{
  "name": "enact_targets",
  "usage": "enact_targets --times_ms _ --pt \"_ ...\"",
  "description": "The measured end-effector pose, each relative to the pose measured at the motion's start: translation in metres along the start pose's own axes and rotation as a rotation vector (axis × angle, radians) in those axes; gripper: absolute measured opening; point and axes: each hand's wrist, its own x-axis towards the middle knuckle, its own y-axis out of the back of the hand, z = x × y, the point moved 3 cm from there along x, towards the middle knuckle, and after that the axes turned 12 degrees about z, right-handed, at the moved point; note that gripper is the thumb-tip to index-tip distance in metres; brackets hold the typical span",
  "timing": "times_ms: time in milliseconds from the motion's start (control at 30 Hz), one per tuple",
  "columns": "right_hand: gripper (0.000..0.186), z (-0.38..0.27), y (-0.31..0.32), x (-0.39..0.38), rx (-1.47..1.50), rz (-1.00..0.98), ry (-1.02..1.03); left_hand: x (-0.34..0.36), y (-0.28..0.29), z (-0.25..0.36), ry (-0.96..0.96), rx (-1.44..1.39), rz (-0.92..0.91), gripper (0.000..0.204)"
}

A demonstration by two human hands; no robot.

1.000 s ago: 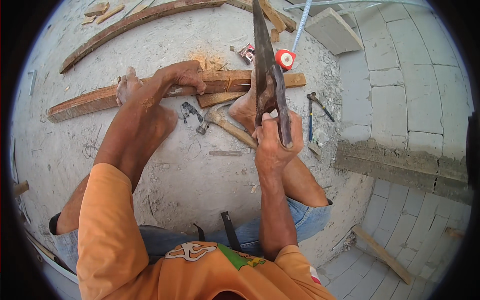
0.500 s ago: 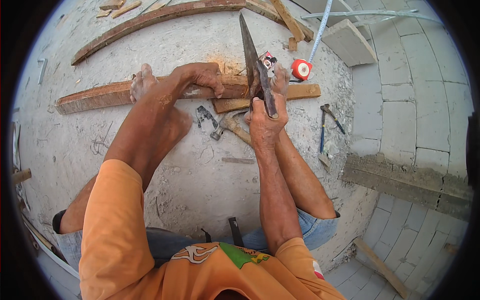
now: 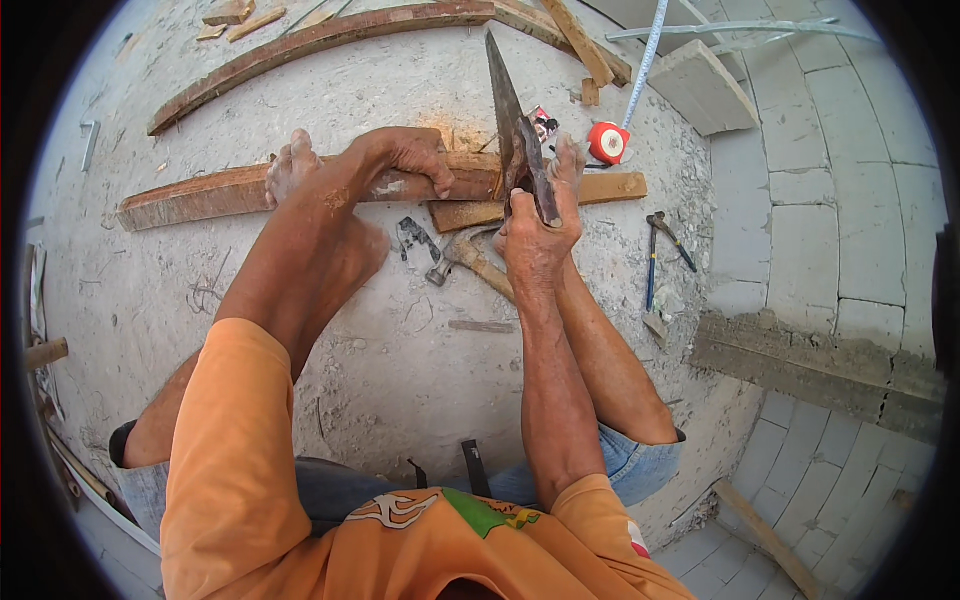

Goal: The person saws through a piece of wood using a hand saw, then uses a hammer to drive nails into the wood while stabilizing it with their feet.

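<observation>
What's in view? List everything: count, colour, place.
Saw: 1, dark, centre
Beam: 1, brown, left of saw
Board: 1, tan, at beam's right end
Hammer: 1, tan-handled, below board
Tape: 1, red, right of saw
Packet: 1, red-white, beside saw
Pincers: 1, blue and black, right
Object: 1, black, left of hammer
Slab: 1, grey, top right
Blocks: many, grey, right
Timbers: several, brown, top and lower right
Shirt: 1, orange, bottom
Jeans: 1, blue, bottom
Feet: 2, dusty, centre
Left hand: 1, bare, on beam
Right hand: 1, bare, gripping saw
</observation>
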Motion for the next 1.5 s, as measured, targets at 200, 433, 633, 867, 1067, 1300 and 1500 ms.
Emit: enact_targets --times_ms 200,433,633,867,1067,1300,1500 --pt "0.021 -0.009 0.004 -0.021 -0.029 0.006 -0.008 0.015 -0.005 -0.017 0.065 -0.087 0.013 0.039" --pt "0.018 -0.010 0.034 -0.068 -0.065 0.055 0.038 0.028 -0.006 -0.036 -0.036 -0.046 -0.031 0.041" --pt "0.013 -0.009 0.027 -0.055 -0.071 0.070 0.060 0.005 -0.002 -0.005 -0.084 0.047 0.012 0.058" --pt "0.017 -0.019 0.034 -0.044 -0.073 0.034 0.018 0.024 -0.002 -0.007 -0.098 0.014 0.041 0.041" --pt "0.013 -0.009 0.064 -0.085 -0.052 0.061 0.017 0.018 -0.005 -0.018 -0.204 0.046 0.102 0.037" --pt "0.008 -0.037 0.058 -0.040 -0.019 0.044 -0.008 0.018 -0.001 -0.001 -0.163 0.123 0.151 0.041" --pt "0.013 -0.042 0.082 -0.104 -0.104 -0.001 -0.004 0.021 -0.014 -0.026 -0.285 0.010 0.173 0.037"
